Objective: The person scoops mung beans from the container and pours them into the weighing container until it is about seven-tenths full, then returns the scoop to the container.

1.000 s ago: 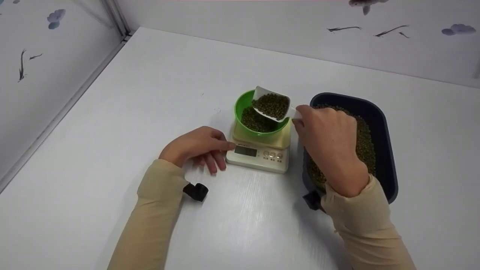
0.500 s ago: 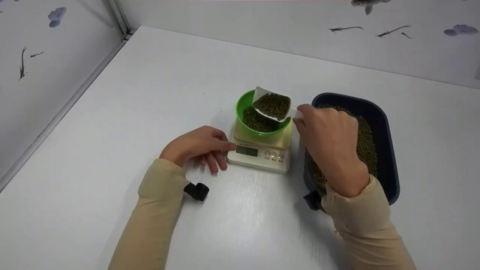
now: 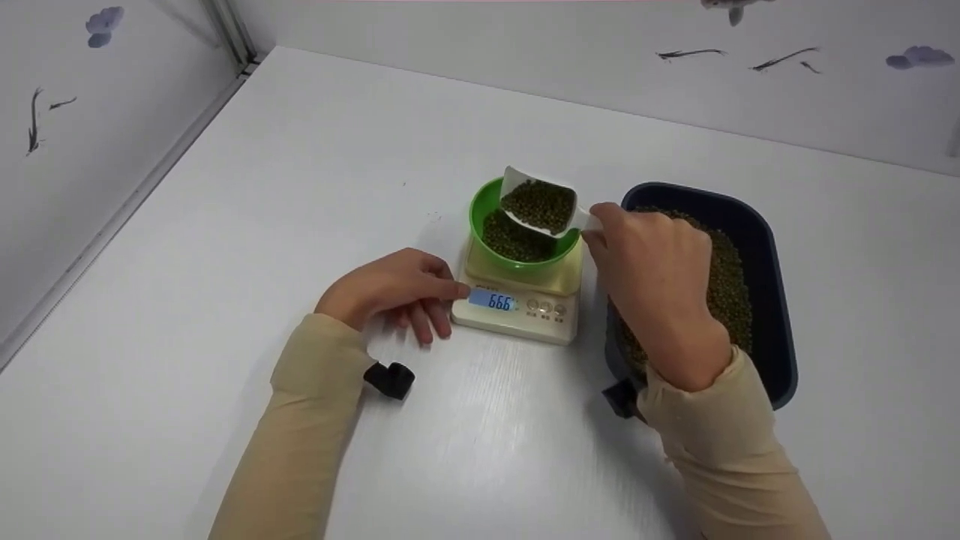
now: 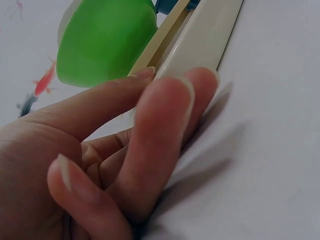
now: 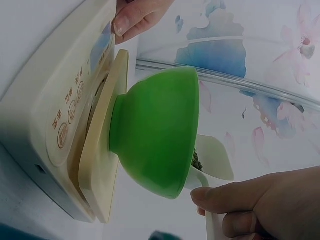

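Note:
A white scoop (image 3: 514, 182) heaped with small green-brown beans (image 3: 541, 207) tilts over a green bowl (image 3: 487, 202). My right hand (image 3: 660, 262) grips its handle, thumb along it in the right wrist view. More beans lie inside the bowl, which stands on the platform of a cream kitchen scale (image 3: 517, 327). The scale's display (image 3: 493, 300) glows blue with dark digits. At the scale's left edge, my left hand (image 3: 397, 285) rests its thumb tip beside the display. Its other fingers hang loosely bent near the tabletop and hold nothing, as the left wrist view shows.
To the right, partly under my right hand and forearm, stands a dark blue tub (image 3: 776, 300) with many more beans. A few specks lie on the white table (image 3: 337, 150) left of the bowl. White panels (image 3: 480, 45) with painted fish and flowers border the table.
The scale's display has gone from dark to lit blue with digits. Both hands and the loaded scoop stay nearly where they were.

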